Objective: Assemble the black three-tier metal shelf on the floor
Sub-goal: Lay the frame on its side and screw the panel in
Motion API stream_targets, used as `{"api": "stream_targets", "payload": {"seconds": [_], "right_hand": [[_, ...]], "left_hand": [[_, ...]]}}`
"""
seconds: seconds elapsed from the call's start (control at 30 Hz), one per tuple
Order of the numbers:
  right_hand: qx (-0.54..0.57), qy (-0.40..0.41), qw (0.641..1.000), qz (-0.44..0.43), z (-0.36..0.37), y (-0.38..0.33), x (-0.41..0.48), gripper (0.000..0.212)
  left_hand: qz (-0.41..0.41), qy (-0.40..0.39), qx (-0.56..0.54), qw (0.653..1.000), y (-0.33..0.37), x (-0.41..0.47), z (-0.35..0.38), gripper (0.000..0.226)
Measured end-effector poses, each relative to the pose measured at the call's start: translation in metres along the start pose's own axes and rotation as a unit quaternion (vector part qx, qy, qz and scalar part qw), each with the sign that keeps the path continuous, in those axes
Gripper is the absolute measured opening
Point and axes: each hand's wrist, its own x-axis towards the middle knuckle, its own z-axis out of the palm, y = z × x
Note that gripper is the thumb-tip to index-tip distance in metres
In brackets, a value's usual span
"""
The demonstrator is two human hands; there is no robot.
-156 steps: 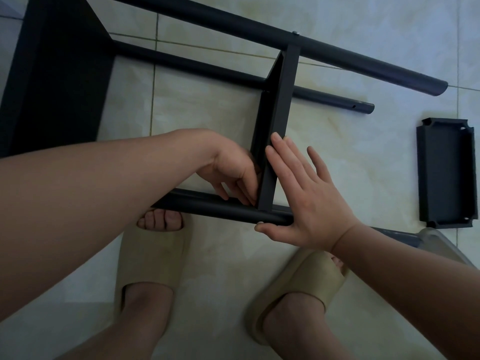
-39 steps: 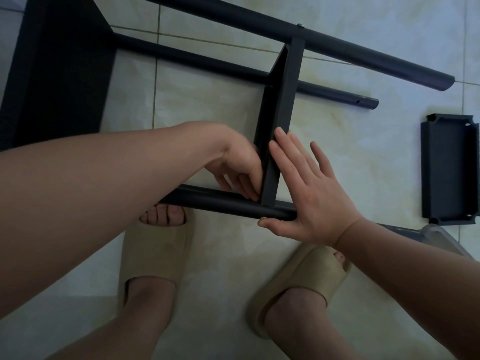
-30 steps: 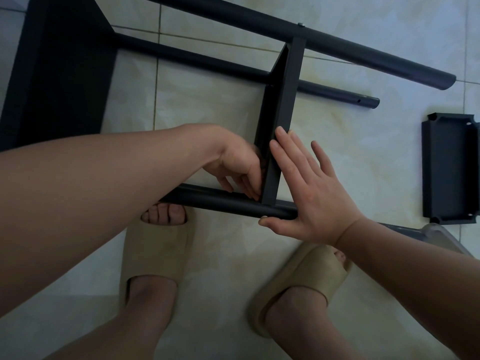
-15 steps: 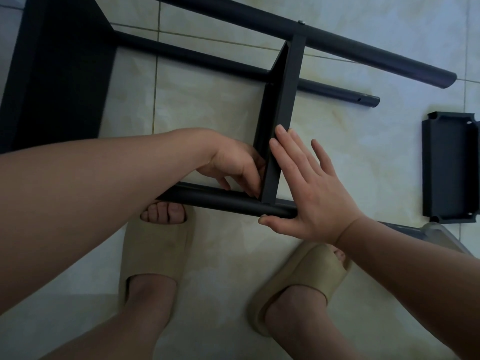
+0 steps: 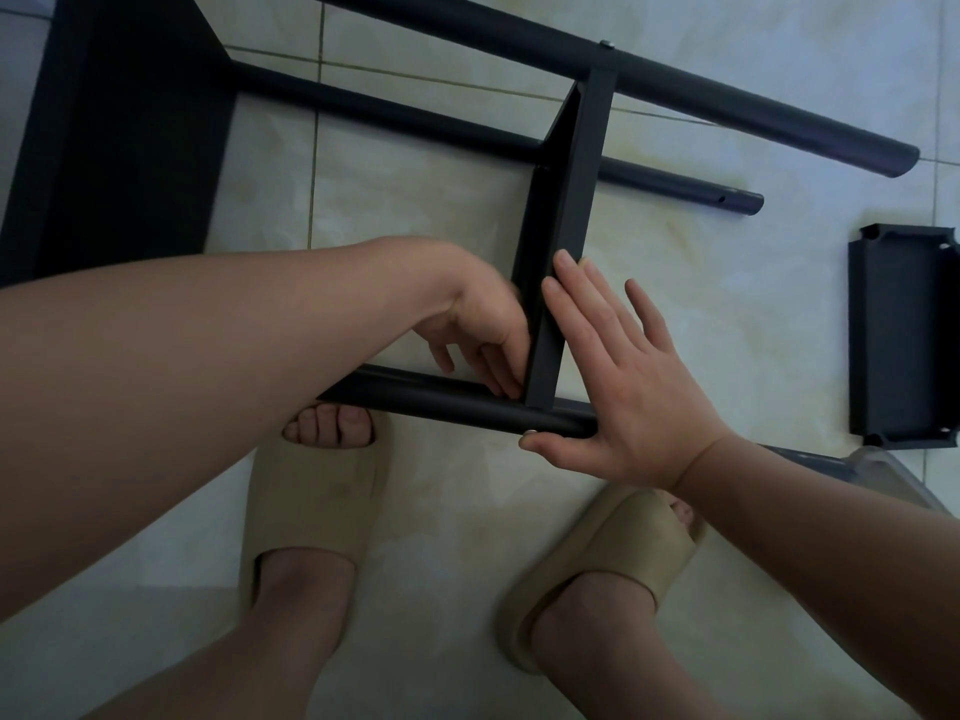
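almost no change: left hand point(image 5: 483, 330) still curled into the corner where black flat metal shelf panel point(image 5: 566, 200) meets near black round pole point(image 5: 431, 400) on the pale tiled floor point(image 5: 415, 210), grip unclear; right hand point(image 5: 623, 392) flat, bracing. joint likely unfinished.

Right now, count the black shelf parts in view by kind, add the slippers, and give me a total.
Poles: 3
Shelf trays: 3
Slippers: 2
Total: 8
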Motion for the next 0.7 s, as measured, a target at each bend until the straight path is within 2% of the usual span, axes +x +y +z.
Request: {"api": "stream_targets", "payload": {"seconds": [0.4,0.7], "right_hand": [[-0.001,-0.004,1.000,0.002,-0.0018,-0.0003,0.0003,0.111],[-0.001,-0.007,1.000,0.002,-0.0017,-0.0004,0.0002,0.110]], "left_hand": [[0.003,0.004,-0.023,1.000,-0.0012,-0.0009,0.0012,0.021],[0.050,0.020,-0.040,0.998,-0.0085,0.0023,0.0024,0.030]]}}
